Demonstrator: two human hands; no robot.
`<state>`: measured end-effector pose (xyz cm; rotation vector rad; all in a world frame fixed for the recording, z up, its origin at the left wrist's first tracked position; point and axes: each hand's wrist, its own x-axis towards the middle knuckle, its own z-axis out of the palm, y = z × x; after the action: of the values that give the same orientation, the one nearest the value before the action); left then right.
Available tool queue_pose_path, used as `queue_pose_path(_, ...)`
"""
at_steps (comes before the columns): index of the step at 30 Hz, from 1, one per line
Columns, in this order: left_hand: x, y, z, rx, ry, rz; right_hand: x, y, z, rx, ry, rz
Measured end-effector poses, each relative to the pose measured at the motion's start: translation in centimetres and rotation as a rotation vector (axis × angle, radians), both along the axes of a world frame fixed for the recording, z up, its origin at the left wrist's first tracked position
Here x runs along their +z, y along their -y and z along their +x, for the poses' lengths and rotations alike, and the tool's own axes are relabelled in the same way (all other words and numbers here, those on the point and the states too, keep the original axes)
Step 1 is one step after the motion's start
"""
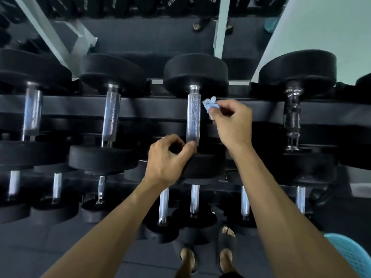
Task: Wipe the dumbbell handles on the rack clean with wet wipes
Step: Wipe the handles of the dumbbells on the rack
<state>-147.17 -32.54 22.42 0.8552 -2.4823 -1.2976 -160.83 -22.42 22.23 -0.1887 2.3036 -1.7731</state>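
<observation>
Looking down over the whole thing, a tiered rack [164, 106] full of black dumbbells is seen, with a mirror behind it and dark floor matting below. The top tier is filled by four big dumbbells lying side by side, and smaller ones are lined up on the tiers underneath.

The dumbbell being worked on [195, 75] is the third from the left on the top tier. Its near head is steadied by the left hand [167, 160], fingers curled over the rubber edge and the thumb pressed against the bottom end of the handle, so that grip is clamped on the dumbbell. The knurled chrome handle [193, 115] runs straight away from the person, long axis pointing from the near head toward the far head by the mirror, same as every other handle on the rack.

A scrunched-up bluish wet wipe [208, 104] is pinched in the fingertips of the right hand [232, 122], just beside the upper right of that handle. Whether the wipe is actually touching the metal can't be told; it looks a hair off it.

As for progress, honestly it can't be read off the metal. The two handles to the left [32, 111] [111, 115] look streaky or wet-ish, which could mean they've been done, but that's a guess. The darker handle to the right [292, 117] and all the lower tiers are presumably left, so plenty of wiping is probably ahead.
</observation>
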Motion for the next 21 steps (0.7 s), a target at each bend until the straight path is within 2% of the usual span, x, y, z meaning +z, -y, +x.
queue_pose_path(7,-0.6,0.1,0.1,0.022,-0.033,-0.009,-0.5,2.6,-2.1,0.109,-0.166,0.022)
queue_pose_path(14,-0.5,0.1,0.0,0.021,-0.022,-0.025,-0.5,-0.5,1.2,0.329,-0.182,0.133)
queue_pose_path(16,-0.5,0.1,0.0,0.026,-0.026,-0.028,-0.2,0.3,0.2,0.289,-0.251,0.117)
queue_pose_path(18,-0.6,0.1,0.0,0.032,-0.023,-0.032,0.0,2.1,-1.8,0.163,-0.306,0.083)
queue_pose_path(21,-0.6,0.1,0.0,0.035,-0.018,-0.035,-0.2,3.0,-2.2,0.080,-0.294,0.052)
